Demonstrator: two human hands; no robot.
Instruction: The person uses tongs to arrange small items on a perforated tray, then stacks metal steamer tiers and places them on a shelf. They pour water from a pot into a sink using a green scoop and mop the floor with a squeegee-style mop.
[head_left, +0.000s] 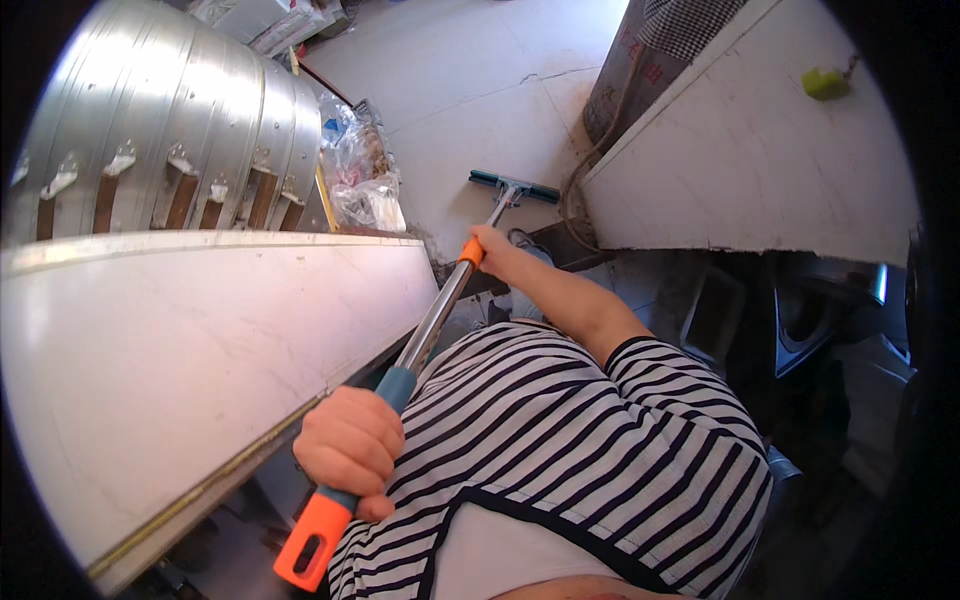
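Note:
A long-handled floor tool (435, 319), with a steel pole, grey-green grip and orange end cap, slants across my front. Around the upper grip, just above the orange hanging loop (313, 541), my left hand (352, 442) is closed. Lower on the pole, my right hand (491, 246) grips beside an orange collar (471, 253). The dark green head (514, 186), a mop or squeegee, rests on the pale tiled floor (472, 97) beyond a dark threshold strip. Its underside is hidden.
To the left stands a white marbled counter (225, 322), with stacked metal rings (172, 112) behind it. Plastic bags (367, 202) and a crate lie past its end. On the right are another white panel (750, 165), a hose (574, 195) and a dark cylinder (619, 82).

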